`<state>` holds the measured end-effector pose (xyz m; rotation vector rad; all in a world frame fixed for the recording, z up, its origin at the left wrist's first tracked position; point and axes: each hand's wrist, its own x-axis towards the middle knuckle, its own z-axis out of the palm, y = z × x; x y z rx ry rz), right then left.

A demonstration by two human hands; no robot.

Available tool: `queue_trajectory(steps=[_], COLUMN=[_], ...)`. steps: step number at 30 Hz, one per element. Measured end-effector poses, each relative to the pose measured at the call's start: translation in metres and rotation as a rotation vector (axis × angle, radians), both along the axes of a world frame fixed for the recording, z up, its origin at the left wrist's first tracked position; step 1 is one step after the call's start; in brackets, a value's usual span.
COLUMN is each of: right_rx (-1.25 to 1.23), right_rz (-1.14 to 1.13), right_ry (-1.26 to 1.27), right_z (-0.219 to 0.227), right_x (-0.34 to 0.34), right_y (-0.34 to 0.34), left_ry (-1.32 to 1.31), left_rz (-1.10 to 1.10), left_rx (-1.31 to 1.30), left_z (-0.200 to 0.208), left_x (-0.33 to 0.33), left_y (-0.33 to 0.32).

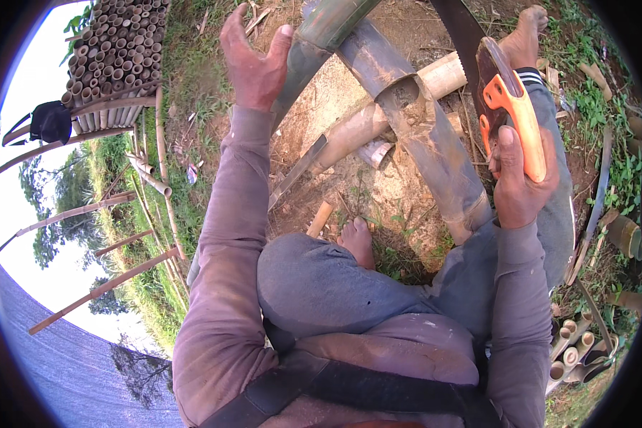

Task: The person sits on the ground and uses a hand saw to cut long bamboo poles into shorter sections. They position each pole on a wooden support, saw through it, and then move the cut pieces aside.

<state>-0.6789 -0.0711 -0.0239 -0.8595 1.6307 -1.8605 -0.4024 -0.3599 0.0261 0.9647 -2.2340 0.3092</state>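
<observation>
My right hand (522, 192) grips the orange handle of a handsaw (529, 135). The saw's dark toothed blade runs up past the top edge of the picture. My left hand (253, 71) is raised, with thumb and fingers apart and nothing in it, beside a thick green bamboo pole (328, 28). Between my legs a greyish bamboo length (439, 160), with an opening in its side, slants down to my right thigh. It crosses over a pale bamboo pole (349, 139) on the ground. Left of these lies a long narrow blade (299, 170).
Stacked bamboo cups (114, 53) fill the far left, above a bamboo rail with a black cap (51, 123). Cut bamboo tubes (569, 349) are bundled at the lower right. My bare left foot (357, 241) rests near a short wooden piece (320, 218).
</observation>
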Motion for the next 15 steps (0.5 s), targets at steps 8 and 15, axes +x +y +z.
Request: queue_trajectory(steps=[8, 15], right_rx=[-0.044, -0.018], right_rz=[0.031, 0.164], right_ry=[-0.038, 0.221], right_z=[0.009, 0.001], right_x=[0.009, 0.004], right_y=[-0.009, 0.007], left_ry=[-0.225, -0.112], left_rz=[0.338, 0.287], left_rx=[0.477, 0.674], left_z=[-0.033, -0.025], left_x=[-0.016, 0.001], left_y=[0.011, -0.033])
